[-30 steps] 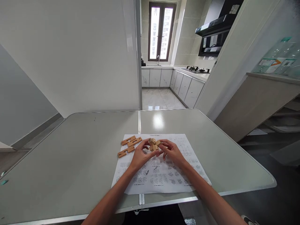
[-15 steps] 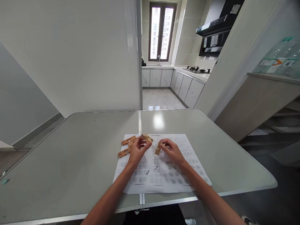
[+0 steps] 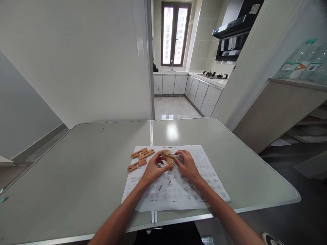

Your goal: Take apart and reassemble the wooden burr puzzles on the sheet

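My left hand is closed around light wooden puzzle pieces, which are joined crosswise above the printed sheet. My right hand meets them from the right, its fingertips closed on the end of a piece; the exact grip there is partly hidden. To the left lie three flat, notched wooden pieces: a back one, a middle one and a front one, each with a small dark mark. Under both hands is a white paper sheet printed with rows of small diagrams.
The grey-green folding table has a metal seam down its middle and a metal front edge. A white wall stands beyond at left, and a kitchen with a window shows past the doorway. Plastic bottles sit on a ledge at right.
My hands have come together. The piece in my right hand, held apart before, now meets the pieces in my left hand, which has moved right, uncovering the loose pieces.
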Tool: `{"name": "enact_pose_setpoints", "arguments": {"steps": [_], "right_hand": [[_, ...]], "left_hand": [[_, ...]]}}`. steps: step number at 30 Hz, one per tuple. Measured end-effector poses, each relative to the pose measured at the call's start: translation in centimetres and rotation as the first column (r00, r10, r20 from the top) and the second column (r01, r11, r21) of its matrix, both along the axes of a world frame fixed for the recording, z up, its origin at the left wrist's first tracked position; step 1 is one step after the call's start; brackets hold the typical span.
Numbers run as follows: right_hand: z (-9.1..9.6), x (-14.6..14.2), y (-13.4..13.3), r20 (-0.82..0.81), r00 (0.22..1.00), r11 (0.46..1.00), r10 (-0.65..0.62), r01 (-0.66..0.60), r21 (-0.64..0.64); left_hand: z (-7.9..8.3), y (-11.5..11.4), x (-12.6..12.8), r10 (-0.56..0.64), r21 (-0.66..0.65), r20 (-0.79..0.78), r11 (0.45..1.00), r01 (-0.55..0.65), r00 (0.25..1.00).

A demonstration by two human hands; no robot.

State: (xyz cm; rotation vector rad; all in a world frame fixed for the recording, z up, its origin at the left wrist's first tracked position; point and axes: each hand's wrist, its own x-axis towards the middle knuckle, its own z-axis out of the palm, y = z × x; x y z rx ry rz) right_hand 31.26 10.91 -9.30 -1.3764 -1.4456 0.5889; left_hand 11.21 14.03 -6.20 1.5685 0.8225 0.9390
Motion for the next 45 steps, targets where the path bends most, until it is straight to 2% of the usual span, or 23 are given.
{"name": "enact_pose_setpoints", "arguments": {"steps": [7,13,16,19,22,27,34,39,45], "right_hand": [[1.3,0.0,-0.4,-0.198,0.953,0.970,0.230,-0.241,-0.032],[2.1,0.1,-0.6,-0.367,0.873,0.933,0.322,-0.358,-0.030],[2.4,0.4,-0.6,-0.452,0.837,0.933,0.308,-0.358,-0.027],[2.3,0.7,-0.4,-0.514,0.824,0.954,0.240,-0.297,-0.031],[1.8,1.1,0.1,-0.529,0.835,0.978,0.151,-0.205,-0.044],[1.0,1.5,0.5,-0.443,0.897,0.995,0.018,-0.057,-0.076],[1.0,0.9,0.0,-0.120,0.992,0.997,-0.041,0.032,-0.072],[0.7,0.5,-0.3,0.098,0.994,0.996,-0.047,0.054,-0.074],[0.5,0.3,-0.4,0.206,0.978,0.996,-0.031,0.047,-0.075]], "left_hand": [[0.0,0.1,0.0,-0.005,-0.007,0.018,1.000,0.005,1.000],[0.4,0.1,-0.2,0.031,-0.009,-0.022,0.999,-0.032,0.999],[0.4,0.4,-0.3,0.097,0.041,-0.059,0.995,-0.095,0.994],[0.1,0.7,-0.5,0.217,0.188,-0.174,0.965,-0.184,0.961],[-0.3,0.7,-0.8,0.276,0.318,-0.293,0.931,-0.179,0.915],[-0.4,0.9,-1.6,0.253,0.388,-0.396,0.917,-0.089,0.882],[-0.6,0.8,-1.7,0.223,0.498,-0.485,0.865,0.058,0.846],[-0.6,0.3,-1.5,0.196,0.521,-0.524,0.844,0.129,0.829],[-0.9,-0.4,-1.2,0.151,0.540,-0.543,0.816,0.205,0.826]]}}
